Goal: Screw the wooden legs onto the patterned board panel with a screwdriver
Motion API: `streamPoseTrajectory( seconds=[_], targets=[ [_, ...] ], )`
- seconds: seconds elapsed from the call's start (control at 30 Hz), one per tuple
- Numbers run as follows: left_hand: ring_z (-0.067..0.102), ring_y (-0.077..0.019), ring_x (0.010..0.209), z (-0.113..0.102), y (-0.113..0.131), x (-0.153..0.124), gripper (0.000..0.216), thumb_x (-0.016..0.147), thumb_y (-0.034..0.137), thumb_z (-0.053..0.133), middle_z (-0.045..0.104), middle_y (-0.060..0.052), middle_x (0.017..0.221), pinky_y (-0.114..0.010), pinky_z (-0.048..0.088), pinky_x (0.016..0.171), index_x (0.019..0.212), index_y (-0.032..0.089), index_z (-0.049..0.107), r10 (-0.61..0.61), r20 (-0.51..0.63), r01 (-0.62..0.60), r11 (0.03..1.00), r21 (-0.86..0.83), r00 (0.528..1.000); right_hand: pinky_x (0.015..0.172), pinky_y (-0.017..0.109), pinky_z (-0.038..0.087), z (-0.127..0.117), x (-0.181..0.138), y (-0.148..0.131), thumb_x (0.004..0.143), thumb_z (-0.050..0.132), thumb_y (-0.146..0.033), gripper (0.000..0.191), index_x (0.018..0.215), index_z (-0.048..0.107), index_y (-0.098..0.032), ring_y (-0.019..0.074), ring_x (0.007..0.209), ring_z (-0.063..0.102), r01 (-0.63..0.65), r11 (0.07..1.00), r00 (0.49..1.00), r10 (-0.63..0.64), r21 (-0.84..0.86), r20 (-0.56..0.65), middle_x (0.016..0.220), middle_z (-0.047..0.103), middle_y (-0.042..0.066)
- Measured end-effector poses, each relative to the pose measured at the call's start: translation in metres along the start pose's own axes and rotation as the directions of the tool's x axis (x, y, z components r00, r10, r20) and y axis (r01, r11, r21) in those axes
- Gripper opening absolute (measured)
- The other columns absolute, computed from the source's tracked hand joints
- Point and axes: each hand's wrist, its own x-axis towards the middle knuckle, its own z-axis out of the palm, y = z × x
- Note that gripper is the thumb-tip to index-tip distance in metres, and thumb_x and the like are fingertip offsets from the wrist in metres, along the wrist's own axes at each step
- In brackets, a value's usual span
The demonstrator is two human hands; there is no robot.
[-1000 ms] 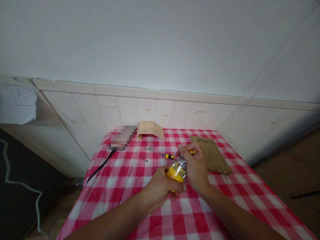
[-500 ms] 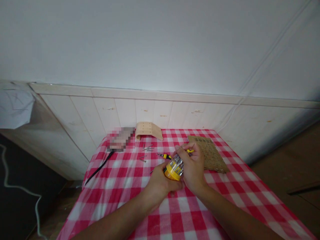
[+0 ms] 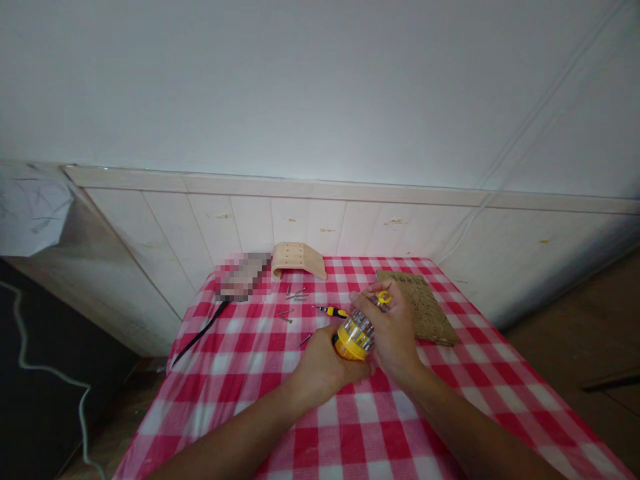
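Observation:
Both my hands are on a clear, yellow-based screwdriver bit case (image 3: pixel 356 335), tilted up to the right above the table. My left hand (image 3: pixel 327 360) wraps round its yellow lower end. The fingers of my right hand (image 3: pixel 393 327) close on its clear upper part, where a yellow ring shows at the top. Metal bits stand inside the case. Just beyond the hands lies a yellow-and-black screwdriver (image 3: pixel 333 311). Several screws (image 3: pixel 297 295) are scattered to the left of it, and one more screw (image 3: pixel 305 339) lies by my left hand.
A bent wooden piece with holes (image 3: pixel 300 259) stands at the back by the panelled wall (image 3: pixel 350 223). A blurred-out object with a black strap (image 3: pixel 200 333) lies at the left. At the right is a flat brown board (image 3: pixel 430 310). A red-and-white checked cloth (image 3: pixel 350 427) covers the table.
The bit case and both hands have shifted slightly right. The yellow ring at the case's top now shows more clearly, and more of the screwdriver is uncovered.

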Motion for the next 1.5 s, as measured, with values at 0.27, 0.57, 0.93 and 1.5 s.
streamPoseTrajectory(
  seconds=[0.27, 0.57, 0.93, 1.5],
  targets=[
    [0.059, -0.0152, 0.063, -0.003, -0.003, -0.001, 0.033, 0.055, 0.010, 0.078, 0.070, -0.001, 0.075, -0.023, 0.044, 0.057, 0.086, 0.015, 0.067, 0.107, -0.059, -0.097, 0.982, 0.164, 0.992, 0.042, 0.024, 0.052, 0.009, -0.001, -0.007, 0.061, 0.091, -0.034, 0.049, 0.072, 0.045, -0.024, 0.0170, 0.043, 0.065, -0.104, 0.992, 0.995, 0.104, 0.069, 0.003, 0.050, 0.064, -0.007],
    [0.048, -0.0094, 0.046, -0.006, 0.010, -0.009, 0.021, 0.047, 0.006, 0.070, 0.059, 0.003, 0.055, -0.020, 0.036, 0.043, 0.066, 0.014, 0.065, -0.077, 0.210, 0.096, 0.992, -0.078, 0.975, 0.043, 0.021, 0.049, 0.001, -0.003, -0.015, 0.068, 0.084, -0.029, 0.039, 0.072, 0.046, -0.024, 0.0146, 0.042, 0.063, -0.033, 0.999, 0.993, 0.029, 0.036, 0.114, 0.051, 0.067, -0.005],
    [0.044, -0.0072, 0.047, 0.001, 0.012, -0.007, 0.022, 0.047, 0.005, 0.068, 0.056, 0.005, 0.056, -0.019, 0.031, 0.044, 0.067, 0.014, 0.063, 0.008, 0.075, -0.007, 1.000, -0.018, 0.997, 0.043, 0.022, 0.051, 0.005, 0.003, -0.015, 0.067, 0.080, -0.020, 0.035, 0.071, 0.045, -0.024, 0.0149, 0.042, 0.064, 0.030, 0.995, 0.996, -0.038, 0.095, 0.081, 0.049, 0.063, -0.008],
    [0.052, -0.0104, 0.058, 0.007, 0.001, -0.002, 0.034, 0.050, 0.002, 0.073, 0.064, 0.003, 0.067, -0.020, 0.042, 0.055, 0.081, 0.015, 0.065, 0.166, -0.206, -0.146, 0.983, 0.109, 0.964, 0.044, 0.023, 0.052, 0.007, 0.006, -0.010, 0.068, 0.078, -0.021, 0.033, 0.071, 0.045, -0.024, 0.0151, 0.043, 0.064, 0.068, 0.997, 0.997, -0.067, 0.033, -0.046, 0.050, 0.065, -0.007]
  ],
)
